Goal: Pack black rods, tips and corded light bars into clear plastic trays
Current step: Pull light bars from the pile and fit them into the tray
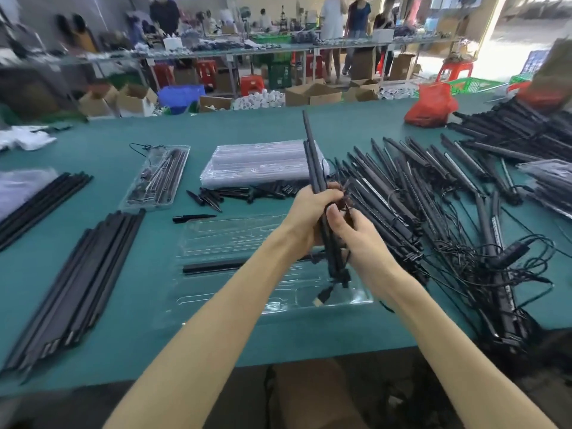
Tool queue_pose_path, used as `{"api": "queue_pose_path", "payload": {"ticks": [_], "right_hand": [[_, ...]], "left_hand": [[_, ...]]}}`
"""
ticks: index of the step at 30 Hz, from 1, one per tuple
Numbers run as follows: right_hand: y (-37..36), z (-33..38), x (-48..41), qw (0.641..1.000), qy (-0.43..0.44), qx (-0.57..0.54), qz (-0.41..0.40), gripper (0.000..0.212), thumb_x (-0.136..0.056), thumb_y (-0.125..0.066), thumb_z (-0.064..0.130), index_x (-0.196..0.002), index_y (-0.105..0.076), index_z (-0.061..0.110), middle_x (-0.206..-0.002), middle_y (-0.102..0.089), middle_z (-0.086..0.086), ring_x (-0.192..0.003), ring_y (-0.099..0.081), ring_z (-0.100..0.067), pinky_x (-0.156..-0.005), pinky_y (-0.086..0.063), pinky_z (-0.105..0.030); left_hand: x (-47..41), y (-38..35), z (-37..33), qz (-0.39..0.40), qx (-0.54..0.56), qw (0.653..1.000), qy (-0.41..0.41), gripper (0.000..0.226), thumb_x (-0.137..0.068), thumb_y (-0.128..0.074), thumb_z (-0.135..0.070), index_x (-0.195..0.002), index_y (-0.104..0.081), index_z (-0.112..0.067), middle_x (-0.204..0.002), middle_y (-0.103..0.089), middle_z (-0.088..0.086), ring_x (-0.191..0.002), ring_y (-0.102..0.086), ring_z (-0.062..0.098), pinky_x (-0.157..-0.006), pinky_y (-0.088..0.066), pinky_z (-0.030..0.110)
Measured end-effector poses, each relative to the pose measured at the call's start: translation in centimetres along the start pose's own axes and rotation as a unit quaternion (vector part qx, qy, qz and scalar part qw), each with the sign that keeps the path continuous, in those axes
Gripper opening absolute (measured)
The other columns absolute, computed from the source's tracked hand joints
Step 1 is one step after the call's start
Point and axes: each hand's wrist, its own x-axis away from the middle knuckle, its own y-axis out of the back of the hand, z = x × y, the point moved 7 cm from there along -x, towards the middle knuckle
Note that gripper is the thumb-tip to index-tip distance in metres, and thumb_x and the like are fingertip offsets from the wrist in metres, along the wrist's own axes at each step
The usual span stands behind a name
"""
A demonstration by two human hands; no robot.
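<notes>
Both my hands hold a bundle of corded light bars (313,156) upright above an open clear plastic tray (235,243). My left hand (306,212) grips the bars near their middle. My right hand (356,236) grips the same bundle just below, thumb against the bars. The bundle's cord and plug (322,297) dangle over the tray. One black rod (216,267) lies in a tray slot. Loose black tips (210,196) lie beyond the tray, and one tip (192,217) lies at its far left corner.
Black rods (71,280) lie in rows at the left. A heap of corded light bars (433,193) fills the right side. A stack of clear trays (260,164) and a packed tray (158,178) sit further back. People stand at far benches.
</notes>
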Motion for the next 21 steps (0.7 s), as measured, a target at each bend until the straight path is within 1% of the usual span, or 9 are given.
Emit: {"api": "queue_pose_path", "payload": {"ticks": [1, 3, 4, 7, 9, 11, 14, 17, 21], "right_hand": [[0.7, 0.0, -0.2, 1.000, -0.013, 0.020, -0.004, 0.078, -0.066, -0.073, 0.078, -0.116, -0.063, 0.019, -0.114, -0.073, -0.007, -0.105, -0.072, -0.025, -0.091, -0.057, -0.042], [1.8, -0.3, -0.2, 0.998, -0.047, 0.045, 0.002, 0.085, -0.058, -0.077, 0.080, -0.109, -0.068, 0.013, -0.103, -0.076, -0.003, -0.093, -0.075, -0.021, -0.070, -0.056, -0.023], [2.3, -0.5, -0.1, 0.997, -0.057, 0.050, 0.001, 0.082, -0.057, -0.079, 0.078, -0.103, -0.070, 0.011, -0.095, -0.076, -0.001, -0.086, -0.075, -0.017, -0.061, -0.052, -0.019], [4.1, -1.1, -0.2, 0.995, -0.068, 0.068, -0.035, 0.051, -0.068, -0.086, 0.051, -0.094, -0.069, 0.011, -0.076, -0.067, 0.001, -0.065, -0.067, -0.010, -0.051, -0.046, -0.019], [5.3, -1.0, -0.5, 0.994, -0.064, 0.081, -0.047, 0.032, -0.075, -0.086, 0.037, -0.090, -0.068, 0.015, -0.073, -0.066, 0.001, -0.062, -0.065, -0.012, -0.051, -0.048, -0.022], [6.4, -0.5, -0.9, 0.993, -0.048, 0.093, -0.047, 0.019, -0.078, -0.085, 0.031, -0.080, -0.069, 0.021, -0.067, -0.064, 0.001, -0.058, -0.063, -0.013, -0.049, -0.048, -0.023], [8.9, 0.0, -1.4, 0.984, -0.040, 0.152, -0.083, 0.018, -0.083, -0.080, 0.024, -0.090, -0.066, 0.015, -0.060, -0.062, 0.002, -0.053, -0.057, -0.013, -0.048, -0.046, -0.027], [10.8, 0.3, -1.5, 0.958, -0.021, 0.257, -0.126, 0.017, -0.086, -0.074, 0.019, -0.091, -0.061, 0.011, -0.062, -0.064, 0.000, -0.049, -0.055, -0.013, -0.049, -0.046, -0.029], [11.5, 2.7, -0.3, 0.904, 0.091, 0.354, -0.221, 0.012, -0.091, -0.069, 0.014, -0.097, -0.060, 0.018, -0.085, -0.067, 0.004, -0.069, -0.061, 0.002, -0.058, -0.042, -0.003]], "left_hand": [[-0.3, -0.6, 0.5, 0.014, -0.007, 1.000, 0.023, 0.009, -0.097, -0.057, -0.004, -0.105, -0.059, -0.007, -0.080, -0.065, 0.013, -0.051, -0.058, 0.015, -0.055, -0.053, 0.027], [-0.5, -1.7, 1.0, 0.060, -0.051, 0.996, 0.046, 0.003, -0.100, -0.056, -0.007, -0.099, -0.057, -0.005, -0.083, -0.061, 0.015, -0.056, -0.063, 0.017, -0.058, -0.055, 0.030], [-0.6, -1.9, 1.1, 0.075, -0.077, 0.993, 0.053, 0.009, -0.102, -0.055, -0.011, -0.096, -0.056, -0.004, -0.082, -0.059, 0.013, -0.059, -0.064, 0.017, -0.059, -0.056, 0.031], [-0.7, -2.9, 1.4, 0.134, -0.130, 0.979, 0.082, 0.023, -0.107, -0.047, -0.021, -0.100, -0.055, 0.000, -0.085, -0.058, 0.013, -0.075, -0.063, 0.021, -0.078, -0.056, 0.038], [-0.7, -3.5, 1.3, 0.174, -0.141, 0.970, 0.096, 0.029, -0.109, -0.043, -0.021, -0.104, -0.057, 0.004, -0.092, -0.061, 0.018, -0.085, -0.063, 0.025, -0.091, -0.054, 0.042], [-1.0, -3.4, 0.7, 0.180, -0.159, 0.966, 0.099, 0.033, -0.108, -0.044, -0.017, -0.109, -0.061, 0.011, -0.101, -0.063, 0.020, -0.094, -0.062, 0.026, -0.092, -0.056, 0.039], [-2.1, -1.7, -0.6, 0.157, -0.207, 0.961, 0.098, 0.029, -0.105, -0.051, -0.012, -0.118, -0.061, 0.012, -0.117, -0.068, 0.017, -0.108, -0.067, 0.026, -0.084, -0.062, 0.043], [-4.0, 1.3, -1.7, 0.104, -0.270, 0.955, 0.069, 0.021, -0.102, -0.053, -0.007, -0.117, -0.065, 0.002, -0.110, -0.074, 0.014, -0.094, -0.075, 0.026, -0.070, -0.063, 0.037], [-7.7, 5.9, -1.1, -0.059, -0.372, 0.926, 0.003, 0.027, -0.098, -0.047, 0.006, -0.117, -0.065, 0.000, -0.117, -0.068, 0.017, -0.088, -0.066, 0.024, -0.068, -0.061, 0.036]]}}
